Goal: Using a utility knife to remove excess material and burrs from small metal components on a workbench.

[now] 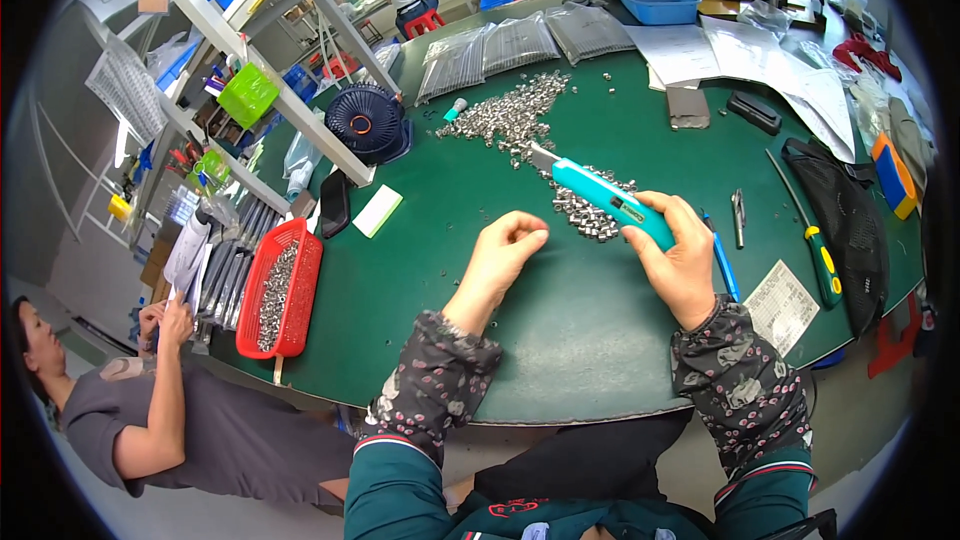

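A teal utility knife (597,192) is gripped in my right hand (684,262), its blade angled up and away to the left. Under and beside the knife lies a small heap of short metal rings (588,218). A larger spread of the same shiny metal pieces (512,112) reaches farther back, close to the blade's tip. My left hand (497,262) hovers low over the green table to the left of the small heap, its fingers curled against the thumb. Whatever the left fingers pinch, if anything, is hidden.
A red basket (307,315) of metal pieces stands left, near a phone (335,204) and fan (365,125). Clear bags (520,43) line the back. A screwdriver (822,265), blue pen (721,258) and black mesh bag (835,230) lie right. Another person (190,430) is at the left.
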The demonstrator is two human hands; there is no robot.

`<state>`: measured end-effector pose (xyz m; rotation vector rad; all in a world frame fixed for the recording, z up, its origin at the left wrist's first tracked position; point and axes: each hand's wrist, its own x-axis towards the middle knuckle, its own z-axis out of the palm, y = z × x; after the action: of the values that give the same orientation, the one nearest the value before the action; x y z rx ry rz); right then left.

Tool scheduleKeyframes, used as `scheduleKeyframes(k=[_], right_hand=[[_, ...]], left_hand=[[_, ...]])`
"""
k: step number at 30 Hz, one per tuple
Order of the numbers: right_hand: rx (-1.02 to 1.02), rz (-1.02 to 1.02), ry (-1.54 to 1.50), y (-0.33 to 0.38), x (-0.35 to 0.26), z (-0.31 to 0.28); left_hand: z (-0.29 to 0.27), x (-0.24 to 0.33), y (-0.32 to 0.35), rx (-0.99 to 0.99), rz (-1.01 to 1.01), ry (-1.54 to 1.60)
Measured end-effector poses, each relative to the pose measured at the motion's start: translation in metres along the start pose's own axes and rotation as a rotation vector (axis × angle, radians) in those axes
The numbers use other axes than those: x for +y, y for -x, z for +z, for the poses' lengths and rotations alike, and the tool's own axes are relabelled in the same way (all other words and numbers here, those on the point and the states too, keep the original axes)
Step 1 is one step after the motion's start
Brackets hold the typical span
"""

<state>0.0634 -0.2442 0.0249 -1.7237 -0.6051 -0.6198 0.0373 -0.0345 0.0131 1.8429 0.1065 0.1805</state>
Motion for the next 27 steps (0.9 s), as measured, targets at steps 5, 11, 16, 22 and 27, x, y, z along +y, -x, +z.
scheduleKeyframes(k=[5,11,16,22,27], right_hand=[[0.006,-0.081,0.036,0.000,0.001,-0.002],[-0.020,-0.060,0.011,0.000,0.003,-0.001],[-0.045,-0.047,0.013,0.000,0.002,-0.002],[-0.033,-0.069,-0.005,0.000,0.002,0.000],[-0.161,-0.079,-0.023,0.005,0.005,0.004]], left_hand=[[0.019,0.012,-0.032,0.110,-0.012,-0.625],[0.033,0.000,-0.044,0.212,-0.042,-0.794],[0.032,-0.006,-0.046,0.229,-0.004,-0.763],[-0.015,0.009,0.001,-0.019,-0.308,0.645],[-0.039,0.000,0.039,0.001,-0.253,0.986]])
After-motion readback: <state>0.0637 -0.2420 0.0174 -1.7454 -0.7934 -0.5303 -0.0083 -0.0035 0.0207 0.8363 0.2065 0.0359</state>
